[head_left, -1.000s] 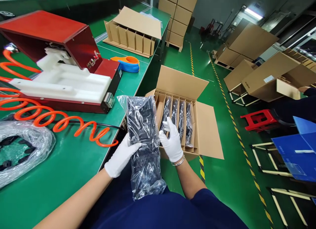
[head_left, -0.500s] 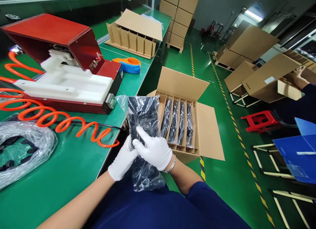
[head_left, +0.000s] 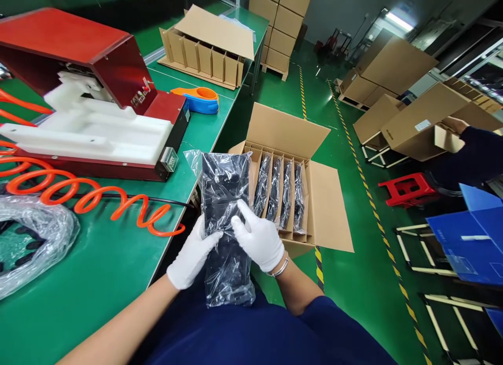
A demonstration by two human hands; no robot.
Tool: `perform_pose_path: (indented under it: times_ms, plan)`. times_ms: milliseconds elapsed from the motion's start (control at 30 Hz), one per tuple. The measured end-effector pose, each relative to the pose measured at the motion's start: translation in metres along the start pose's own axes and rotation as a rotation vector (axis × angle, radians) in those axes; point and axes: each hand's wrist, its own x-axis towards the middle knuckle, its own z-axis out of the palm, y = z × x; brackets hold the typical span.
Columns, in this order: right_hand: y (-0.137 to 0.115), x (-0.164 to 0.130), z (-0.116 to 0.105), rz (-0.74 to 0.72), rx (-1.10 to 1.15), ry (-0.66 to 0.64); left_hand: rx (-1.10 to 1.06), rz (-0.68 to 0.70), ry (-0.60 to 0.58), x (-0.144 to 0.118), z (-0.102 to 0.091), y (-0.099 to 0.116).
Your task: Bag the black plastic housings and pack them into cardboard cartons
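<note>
A black part in a clear plastic bag [head_left: 225, 197] stands upright over my lap, between the green bench and the open carton. My left hand [head_left: 192, 257], in a white glove, grips its left edge. My right hand [head_left: 257, 239], gloved too, lies across its front right side, fingers spread on the plastic. Just beyond, an open cardboard carton [head_left: 328, 207] on the floor has divider slots, and several of them hold bagged black parts [head_left: 283, 194]. The leftmost slot, nearest the held bag, looks empty.
On the green bench [head_left: 106, 265] stand a red machine with a white fixture [head_left: 90, 118], an orange coiled hose [head_left: 86, 200], a plastic bag of black parts [head_left: 31, 239], a tape dispenser [head_left: 198, 100] and a divider carton [head_left: 204, 53]. A co-worker's arm [head_left: 477, 150] handles cartons at right.
My right hand came off the carton's divider, reached across the bag's front, then slid back toward its right side. The bag stays upright, shifted slightly.
</note>
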Motion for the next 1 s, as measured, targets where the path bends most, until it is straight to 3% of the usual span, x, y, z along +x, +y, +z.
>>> perform_pose_path:
  times_ms: [167, 233, 333, 500, 800, 867, 1000]
  plan:
    - [-0.010, -0.016, 0.010, -0.301, -0.012, -0.162, 0.070, 0.023, 0.005, 0.006, -0.007, -0.007]
    - [-0.010, -0.020, 0.017, -0.315, -0.054, -0.215, 0.059, 0.017, 0.011, 0.008, -0.009, -0.009]
    - [0.000, -0.021, 0.023, -0.216, -0.099, -0.210, -0.040, -0.015, 0.008, 0.009, -0.011, -0.008]
    - [0.019, -0.024, 0.015, -0.073, -0.107, -0.250, -0.110, -0.004, -0.005, 0.012, -0.009, -0.002]
    - [0.027, -0.046, 0.010, -0.355, 0.123, -0.567, -0.134, -0.036, -0.020, 0.018, -0.013, 0.006]
    - [0.031, -0.046, 0.007, -0.281, 0.169, -0.562, -0.133, -0.052, -0.012, 0.019, -0.013, 0.007]
    - [0.046, -0.042, -0.012, 0.001, 0.358, -0.510, -0.121, -0.068, -0.003, 0.020, -0.013, 0.009]
